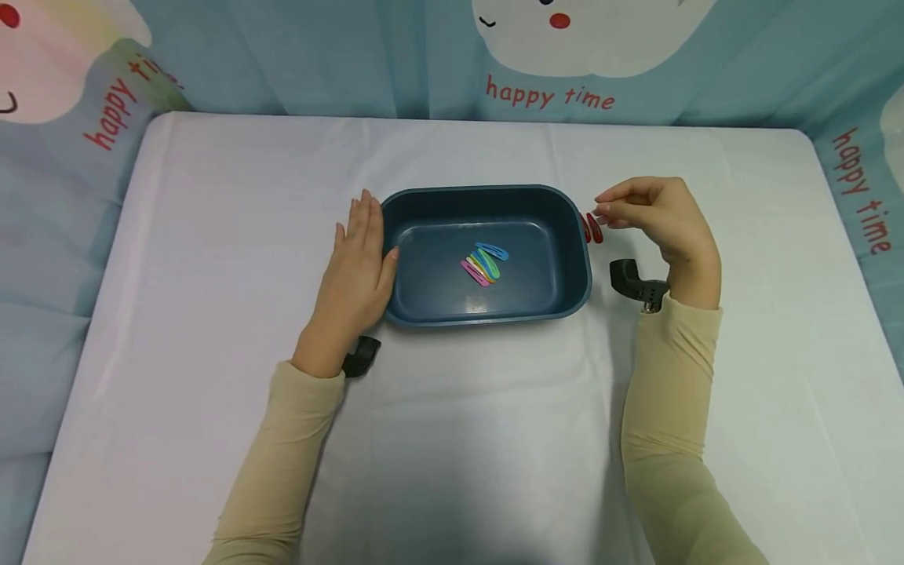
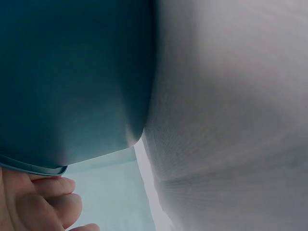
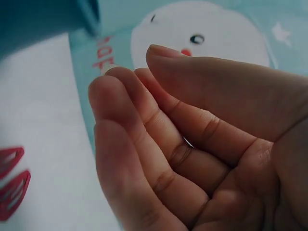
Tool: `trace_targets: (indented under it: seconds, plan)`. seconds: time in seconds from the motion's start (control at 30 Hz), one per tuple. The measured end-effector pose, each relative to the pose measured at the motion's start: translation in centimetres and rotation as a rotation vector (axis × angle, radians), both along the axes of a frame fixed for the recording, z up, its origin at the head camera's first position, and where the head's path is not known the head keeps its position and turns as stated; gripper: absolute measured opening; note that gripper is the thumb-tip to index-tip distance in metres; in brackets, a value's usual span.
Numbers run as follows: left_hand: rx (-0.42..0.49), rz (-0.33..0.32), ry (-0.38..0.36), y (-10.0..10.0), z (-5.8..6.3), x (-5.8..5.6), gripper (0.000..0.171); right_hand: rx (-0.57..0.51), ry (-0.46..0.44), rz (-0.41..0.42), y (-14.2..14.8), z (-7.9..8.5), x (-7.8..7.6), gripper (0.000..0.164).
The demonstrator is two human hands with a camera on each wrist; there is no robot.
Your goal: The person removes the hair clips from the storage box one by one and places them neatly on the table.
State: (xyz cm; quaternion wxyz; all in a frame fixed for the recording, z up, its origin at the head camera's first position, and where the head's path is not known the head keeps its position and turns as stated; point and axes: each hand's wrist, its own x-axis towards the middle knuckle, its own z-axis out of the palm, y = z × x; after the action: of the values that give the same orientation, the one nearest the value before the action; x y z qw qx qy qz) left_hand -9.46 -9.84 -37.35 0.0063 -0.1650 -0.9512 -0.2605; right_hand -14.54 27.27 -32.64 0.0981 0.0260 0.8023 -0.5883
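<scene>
A dark blue-green rectangular tub (image 1: 487, 317) stands on the white-covered table. Inside it lie several snap hair clips (image 1: 484, 263) in blue, green, yellow and pink, bunched near the middle. My left hand (image 1: 359, 263) rests along the tub's left side with straight fingers, its thumb over the rim; the left wrist view shows the tub's outer wall (image 2: 77, 86) close up. Just past the tub's right end, two red hair clips (image 1: 595, 227) lie on the table. Beside them my right hand (image 1: 653, 212) hovers, fingers loosely bent and nothing visible between thumb and fingertips.
White cloth (image 1: 480, 439) covers the table. A blue curtain (image 1: 339, 55) with cartoon clouds and red lettering hangs behind the far edge and around both sides. Black wrist mounts (image 1: 639, 284) stick out at both cuffs.
</scene>
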Motion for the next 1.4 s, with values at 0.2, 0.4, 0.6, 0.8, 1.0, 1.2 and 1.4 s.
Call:
trace_targets:
  seconds: [0.2,0.4,0.6,0.8,1.0,1.2,1.4]
  plan:
    - [-0.002,0.004,-0.01,0.0,-0.1,0.0,0.061,-0.098,0.039,0.049,-1.2,0.8,0.5,0.008]
    - [0.004,0.008,-0.014,0.0,0.0,0.0,0.061,-0.106,0.072,0.112,-2.0,1.3,0.6,0.013]
    - [0.012,0.012,-0.009,-0.2,0.3,0.1,0.061,-0.114,0.082,0.164,-2.9,1.7,0.7,0.013]
    - [0.004,0.012,-0.012,-0.1,0.3,0.2,0.06,-0.06,0.066,0.17,-3.5,1.8,1.0,0.012]
    - [0.002,0.017,0.002,0.0,0.1,0.2,0.061,0.076,0.077,0.217,-4.4,1.6,1.1,0.017]
    - [-0.006,0.011,0.004,0.1,0.3,0.3,0.061,0.189,0.082,0.243,-5.3,1.7,1.2,0.02]
    - [-0.011,0.016,0.008,0.0,0.3,0.4,0.061,0.188,0.094,0.317,-6.6,1.7,0.7,0.021]
